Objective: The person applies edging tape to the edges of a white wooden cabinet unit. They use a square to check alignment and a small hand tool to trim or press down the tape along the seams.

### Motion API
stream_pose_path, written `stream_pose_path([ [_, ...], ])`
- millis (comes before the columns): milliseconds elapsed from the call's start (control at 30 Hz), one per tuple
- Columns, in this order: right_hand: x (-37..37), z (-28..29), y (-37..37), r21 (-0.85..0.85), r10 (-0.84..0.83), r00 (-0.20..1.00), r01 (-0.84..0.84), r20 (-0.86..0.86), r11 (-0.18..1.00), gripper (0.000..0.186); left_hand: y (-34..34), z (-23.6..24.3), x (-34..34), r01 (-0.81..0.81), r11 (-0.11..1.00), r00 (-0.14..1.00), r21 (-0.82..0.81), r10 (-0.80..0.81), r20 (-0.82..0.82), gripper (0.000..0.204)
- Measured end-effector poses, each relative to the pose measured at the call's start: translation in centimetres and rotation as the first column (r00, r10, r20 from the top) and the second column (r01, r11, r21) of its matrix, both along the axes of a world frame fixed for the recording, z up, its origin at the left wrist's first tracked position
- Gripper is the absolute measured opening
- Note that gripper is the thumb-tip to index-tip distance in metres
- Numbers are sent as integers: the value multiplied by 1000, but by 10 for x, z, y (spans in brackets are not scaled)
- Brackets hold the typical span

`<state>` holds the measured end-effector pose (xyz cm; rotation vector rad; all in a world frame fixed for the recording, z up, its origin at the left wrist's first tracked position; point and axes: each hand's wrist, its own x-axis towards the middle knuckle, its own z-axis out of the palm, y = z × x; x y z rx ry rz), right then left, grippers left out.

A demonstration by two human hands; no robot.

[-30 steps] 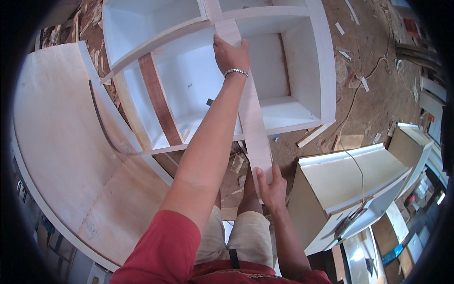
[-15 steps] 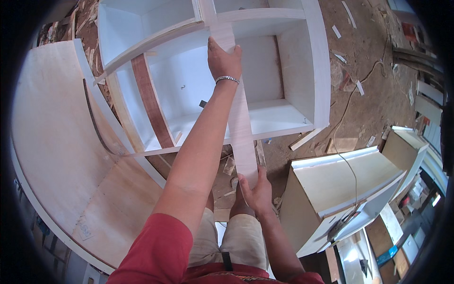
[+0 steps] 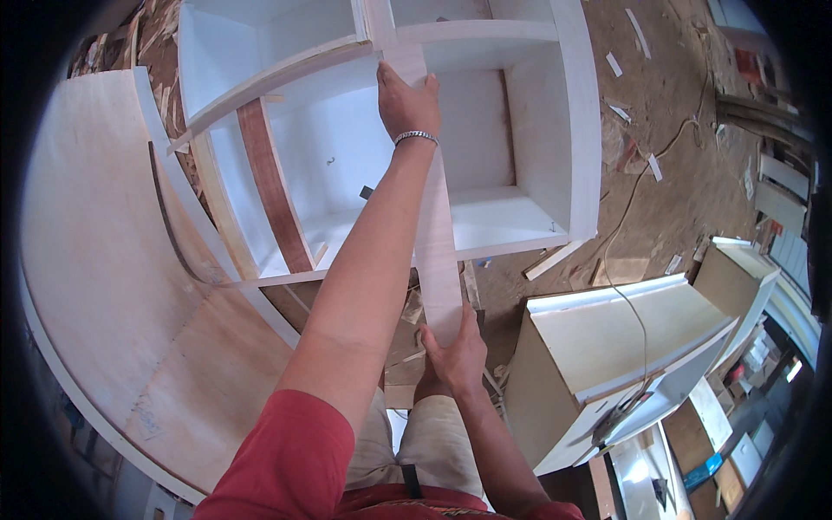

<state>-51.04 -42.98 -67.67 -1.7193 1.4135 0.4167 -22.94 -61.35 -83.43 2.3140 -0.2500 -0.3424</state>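
A long pale wood-grained strip runs from the white cabinet frame toward my body and juts past the cabinet's near edge. My left hand, with a chain bracelet at the wrist, is closed around the strip over the cabinet opening. Its thumb and a finger show along the two sides of the strip. Closer to me, my right hand grips the strip's near end, thumb on one edge and fingers on the other. The undersides of both grips are hidden.
A large curved plywood panel stands at the left. On the right is a cream cabinet box with a cable draped over it and a power tool on it. Wood scraps lie on the dirt floor.
My right hand and the strip's near end have shifted slightly to the left. My left hand keeps its hold in nearly the same place.
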Motion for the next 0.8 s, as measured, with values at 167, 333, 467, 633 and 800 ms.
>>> stream_pose_path([
  [167, 0, -3, 1, 37, -67, 998, 66, 18, 997, 83, 4, 0, 2, 42, 999, 999, 8, -42, -25, 87],
  [333, 0, -8, 4, -61, 8, 1000, -7, 17, 998, 83, 2, -5, 2, 24, 998, 997, -53, -28, -67, 86],
  [467, 3, -8, 1, -72, 26, 999, -24, 28, 997, 85, 2, -14, 2, 26, 1000, 998, -4, -26, 61, 82],
  [633, 7, -8, -2, -38, 10, 1000, -10, -2, 999, 86, -2, -21, -2, 31, 999, 993, -7, -30, 110, 80],
  [800, 6, -7, 1, -52, 26, 1000, -26, -4, 998, 86, 1, -22, -3, 53, 998, 980, 20, -56, 189, 81],
])
